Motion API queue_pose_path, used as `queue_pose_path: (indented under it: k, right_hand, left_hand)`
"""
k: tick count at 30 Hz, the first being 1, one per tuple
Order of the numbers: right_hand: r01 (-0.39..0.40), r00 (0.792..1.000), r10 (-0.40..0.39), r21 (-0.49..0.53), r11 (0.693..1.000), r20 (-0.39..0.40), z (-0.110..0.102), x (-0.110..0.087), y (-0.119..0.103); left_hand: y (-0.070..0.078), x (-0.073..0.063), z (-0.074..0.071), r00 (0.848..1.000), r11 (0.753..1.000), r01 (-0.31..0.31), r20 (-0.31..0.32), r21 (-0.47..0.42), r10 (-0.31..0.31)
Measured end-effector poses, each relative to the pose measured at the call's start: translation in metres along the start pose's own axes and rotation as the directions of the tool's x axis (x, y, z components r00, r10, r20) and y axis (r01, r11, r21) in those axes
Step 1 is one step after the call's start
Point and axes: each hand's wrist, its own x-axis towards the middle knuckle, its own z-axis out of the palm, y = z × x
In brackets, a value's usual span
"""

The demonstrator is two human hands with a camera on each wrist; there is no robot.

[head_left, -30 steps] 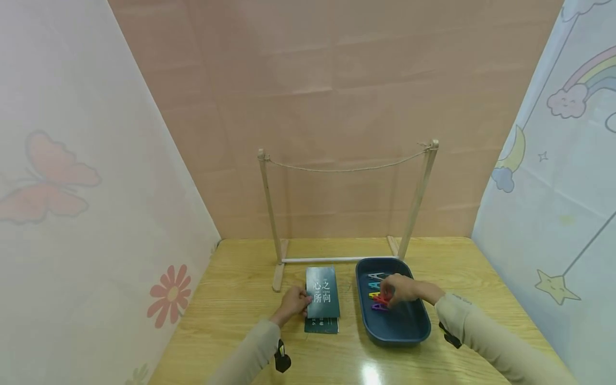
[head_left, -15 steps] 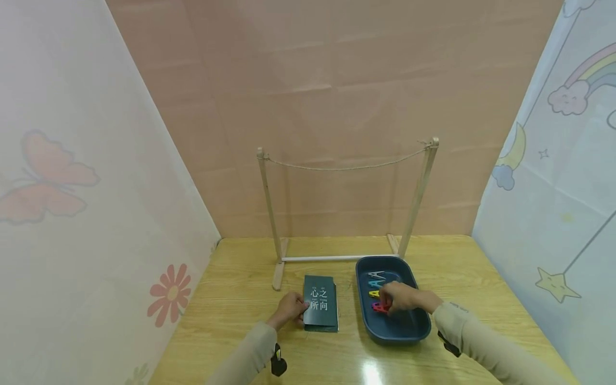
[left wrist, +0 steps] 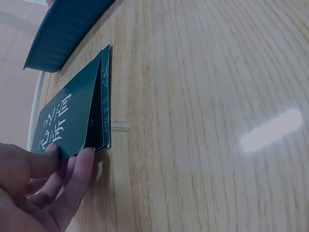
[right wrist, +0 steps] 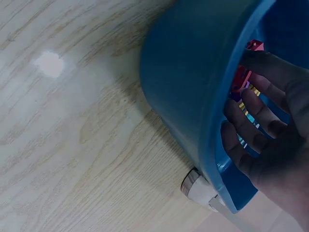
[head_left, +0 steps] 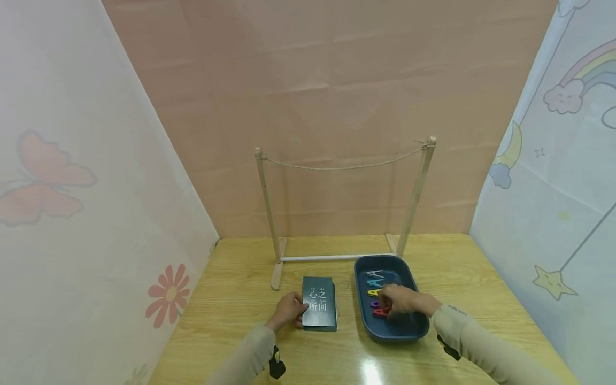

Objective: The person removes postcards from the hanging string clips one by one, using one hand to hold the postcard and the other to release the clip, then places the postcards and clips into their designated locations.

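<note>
My left hand (head_left: 287, 311) pinches the left edge of a dark green card (head_left: 318, 315) with white Chinese characters, thumb on top and fingers beneath. In the left wrist view, another green card (left wrist: 107, 104) lies under it, with a slim gap between the two. Inside the dark blue tub, my right hand (head_left: 400, 299) holds a red clothespin (right wrist: 240, 79) between thumb and finger, low near the bottom. Beyond it, a purple clothespin (head_left: 374, 303), a yellow one (head_left: 373, 293), a blue one (head_left: 374, 283) and a white one (head_left: 375, 273) lie in a row.
The blue tub (head_left: 364, 315) stands right of the cards on the wooden table (head_left: 231, 299). Behind them rises a wooden frame (head_left: 415, 200) with a sagging string (head_left: 337, 169) tied between its posts. Printed walls close in the left and right sides.
The red clothespin has moved toward me, from beyond the purple one to its near side. My left hand has drawn the upper card down, nearly level with the card below.
</note>
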Motion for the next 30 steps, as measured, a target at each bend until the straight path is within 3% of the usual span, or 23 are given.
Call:
queue_pose_path:
  k: [4,14,21,26,30]
  right_hand:
    - [-0.001,1.0,0.001,-0.009,1.0,0.008,0.006,0.0,-0.001]
    - [-0.02,1.0,0.02,-0.012,1.0,-0.011,0.014,-0.001,0.002]
    - [-0.015,1.0,0.016,0.063,0.998,-0.015,0.015,-0.002,0.004]
    - [0.045,0.995,-0.038,0.078,0.996,-0.096,0.012,-0.004,0.006]
    - [0.117,0.968,-0.116,-0.007,0.993,-0.221,0.006,-0.004,0.006]
  left_hand:
    - [-0.001,-0.003,-0.002,1.0,1.0,0.0,-0.002,-0.012,0.0]
    - [-0.004,-0.002,-0.004,0.999,0.996,-0.026,-0.027,0.088,0.028]
    - [-0.009,-0.006,0.0,1.0,0.999,-0.012,0.003,0.042,0.012]
    - [-0.011,-0.007,0.002,1.0,0.999,0.028,0.006,0.023,-0.028]
    - [-0.012,-0.006,0.0,0.999,1.0,0.028,0.016,-0.003,-0.028]
